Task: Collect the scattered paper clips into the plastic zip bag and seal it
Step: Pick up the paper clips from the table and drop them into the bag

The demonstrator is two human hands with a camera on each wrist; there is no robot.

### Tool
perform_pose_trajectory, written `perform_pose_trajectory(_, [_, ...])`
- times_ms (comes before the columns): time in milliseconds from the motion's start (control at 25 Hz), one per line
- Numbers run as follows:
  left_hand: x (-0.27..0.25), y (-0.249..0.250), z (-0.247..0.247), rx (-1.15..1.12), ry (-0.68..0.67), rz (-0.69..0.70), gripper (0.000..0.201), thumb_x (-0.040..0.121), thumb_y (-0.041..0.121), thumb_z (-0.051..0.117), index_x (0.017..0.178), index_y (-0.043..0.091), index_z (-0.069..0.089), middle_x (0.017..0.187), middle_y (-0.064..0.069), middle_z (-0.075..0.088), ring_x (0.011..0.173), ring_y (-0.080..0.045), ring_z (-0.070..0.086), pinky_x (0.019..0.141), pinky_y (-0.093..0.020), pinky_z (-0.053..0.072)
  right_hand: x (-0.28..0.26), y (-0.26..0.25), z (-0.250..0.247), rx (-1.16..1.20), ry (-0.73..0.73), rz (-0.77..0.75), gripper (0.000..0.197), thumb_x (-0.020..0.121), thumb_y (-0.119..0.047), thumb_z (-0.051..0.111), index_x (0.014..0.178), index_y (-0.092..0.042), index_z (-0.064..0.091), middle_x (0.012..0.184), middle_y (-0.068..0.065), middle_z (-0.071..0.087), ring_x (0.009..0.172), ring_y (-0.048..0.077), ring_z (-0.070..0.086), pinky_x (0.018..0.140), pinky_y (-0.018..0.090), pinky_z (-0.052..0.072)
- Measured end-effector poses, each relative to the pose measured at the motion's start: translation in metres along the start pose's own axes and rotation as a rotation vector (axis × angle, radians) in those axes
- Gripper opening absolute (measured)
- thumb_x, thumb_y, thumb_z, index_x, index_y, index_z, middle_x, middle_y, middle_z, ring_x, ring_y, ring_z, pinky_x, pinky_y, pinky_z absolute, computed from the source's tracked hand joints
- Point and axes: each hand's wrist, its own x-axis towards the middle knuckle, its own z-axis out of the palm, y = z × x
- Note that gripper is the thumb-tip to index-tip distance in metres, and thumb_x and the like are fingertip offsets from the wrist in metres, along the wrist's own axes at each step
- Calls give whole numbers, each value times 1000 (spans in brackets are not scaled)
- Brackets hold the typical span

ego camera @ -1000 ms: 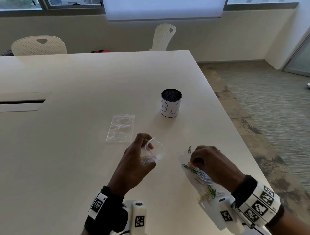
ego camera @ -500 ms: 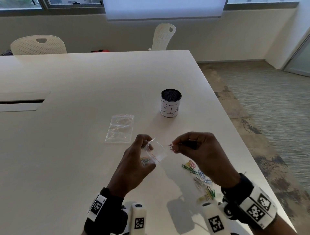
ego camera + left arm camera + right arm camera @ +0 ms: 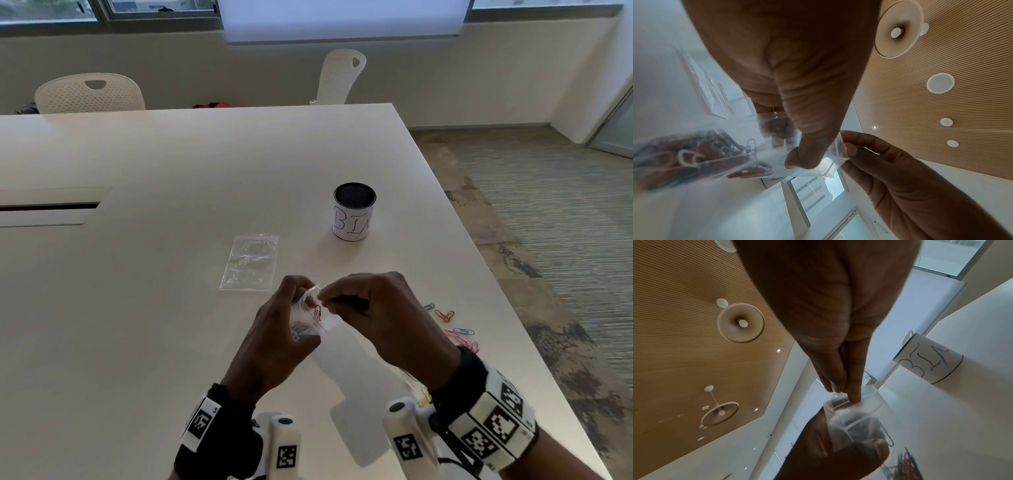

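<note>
My left hand (image 3: 298, 306) holds a small clear zip bag (image 3: 327, 322) up off the white table (image 3: 171, 308), mouth toward the right, with several coloured paper clips (image 3: 694, 152) bunched at its bottom. My right hand (image 3: 323, 294) is at the bag's mouth with thumb and forefinger pinched together. In the left wrist view the bag's lip (image 3: 839, 146) sits between those fingertips. A dark paper clip (image 3: 318, 311) hangs inside the bag just below them, apart from the fingers in the right wrist view (image 3: 887, 436). Several loose clips (image 3: 447, 315) lie on the table to the right, behind my right hand.
Another clear zip bag (image 3: 250, 262) lies flat beyond my hands. A white cup marked BIN (image 3: 354, 216) stands farther back on the right. A few yellow clips (image 3: 419, 390) show under my right wrist. The table's right edge (image 3: 507, 308) is close to the loose clips.
My right hand lifted a clip from the pile, carried it left to the bag's mouth, and the clip now hangs inside the bag. The left hand kept the bag in place.
</note>
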Motion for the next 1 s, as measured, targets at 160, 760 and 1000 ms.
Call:
perform_pose_trajectory(160, [1, -1, 1, 2, -5, 5, 58, 80, 3, 79, 116, 35, 47, 108, 12, 62, 85, -12, 65, 62, -15, 53, -5, 18, -30, -61, 86, 74, 14, 87, -5, 79, 99, -13, 81, 90, -4, 79, 79, 4, 76, 79, 25, 63])
perform_pose_trajectory(760, [5, -4, 3, -9, 1, 25, 62, 78, -2, 80, 118, 35, 49, 109, 13, 64, 95, -11, 66, 69, -9, 52, -73, 91, -81, -523, -346, 643, 52, 96, -53, 61, 139, -26, 53, 132, -2, 50, 111, 14, 58, 96, 27, 49])
perform_pose_trajectory(1000, [3, -5, 3, -15, -2, 22, 61, 79, -2, 79, 118, 35, 49, 108, 14, 63, 97, -12, 67, 70, -11, 55, -76, 67, -38, -523, -300, 570, 56, 86, -48, 76, 133, -28, 54, 123, -5, 50, 106, 13, 58, 96, 28, 52])
